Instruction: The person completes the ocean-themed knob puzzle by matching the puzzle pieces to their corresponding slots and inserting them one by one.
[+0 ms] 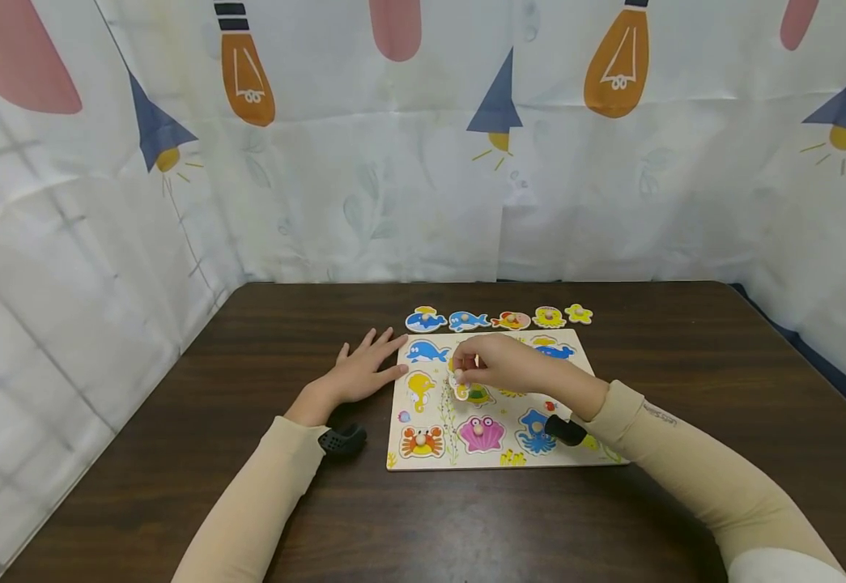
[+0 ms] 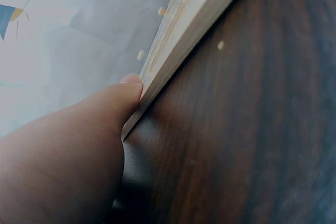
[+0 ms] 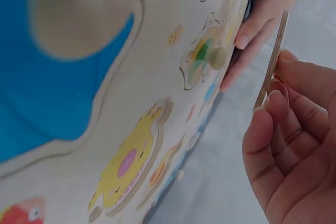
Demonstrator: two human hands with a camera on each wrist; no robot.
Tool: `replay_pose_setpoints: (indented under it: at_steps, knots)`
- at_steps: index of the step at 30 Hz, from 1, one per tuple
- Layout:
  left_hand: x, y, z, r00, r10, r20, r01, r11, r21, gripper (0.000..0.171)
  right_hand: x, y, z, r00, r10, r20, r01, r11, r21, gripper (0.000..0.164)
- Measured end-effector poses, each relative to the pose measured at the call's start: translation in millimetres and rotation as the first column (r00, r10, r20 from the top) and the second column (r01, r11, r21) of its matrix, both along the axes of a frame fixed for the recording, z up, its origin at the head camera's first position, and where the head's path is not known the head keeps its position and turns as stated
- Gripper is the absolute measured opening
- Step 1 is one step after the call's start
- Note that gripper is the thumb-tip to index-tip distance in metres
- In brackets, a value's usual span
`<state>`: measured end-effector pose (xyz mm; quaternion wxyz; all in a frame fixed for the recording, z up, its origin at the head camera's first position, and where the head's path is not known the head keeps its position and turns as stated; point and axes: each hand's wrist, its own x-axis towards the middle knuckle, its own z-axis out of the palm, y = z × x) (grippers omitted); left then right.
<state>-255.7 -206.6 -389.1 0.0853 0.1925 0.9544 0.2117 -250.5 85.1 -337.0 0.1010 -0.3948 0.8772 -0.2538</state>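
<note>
A wooden peg puzzle board (image 1: pixel 433 409) with sea animals lies flat on the table. My right hand (image 1: pixel 506 364) pinches a small yellow seahorse piece (image 1: pixel 461 392) above the board's middle; the right wrist view shows its thin wooden edge (image 3: pixel 272 61) between thumb and fingers. My left hand (image 1: pixel 360 368) rests with fingers spread on the table at the board's left side, its thumb (image 2: pixel 128 93) touching the board's edge. A crab piece (image 1: pixel 423 442), pink shell piece (image 1: pixel 482 434), blue octopus piece (image 1: pixel 535 431) and turtle piece (image 3: pixel 201 59) sit in the board.
Behind the board stand in a row a blue whale with a yellow top (image 1: pixel 426 320), a blue whale (image 1: pixel 469 321), a red-yellow fish (image 1: pixel 512 321), a yellow octopus (image 1: pixel 549 317) and a yellow starfish (image 1: pixel 579 314). A patterned curtain (image 1: pixel 423 219) hangs behind the dark table (image 1: pixel 466 526).
</note>
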Motion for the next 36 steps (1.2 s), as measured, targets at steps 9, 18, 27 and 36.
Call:
replay_pose_setpoints:
  at_steps: [9,18,27,36]
  knots:
    - [-3.3,0.3,-3.6,1.000,0.008,-0.005,-0.008,1.000,-0.022,0.072,0.1,-18.6,0.2,1.000,0.011,0.016,-0.012,0.999,0.051,0.006]
    - [-2.5,1.0,-2.5,1.000,0.010,-0.003,-0.010,1.000,-0.021,0.072,-2.0,-37.2,5.3,0.999,0.032,0.000,-0.032,0.994,0.108,0.006]
    - [-2.9,1.7,-2.0,1.000,-0.002,-0.009,0.001,1.000,-0.012,0.071,-0.7,-53.5,3.5,0.998,0.045,0.038,-0.050,0.986,0.159,0.005]
    - [-2.6,1.0,-3.2,1.000,0.000,-0.017,0.000,1.000,-0.002,0.070,-3.5,-65.8,1.0,0.999,0.047,0.009,-0.048,0.975,0.217,0.007]
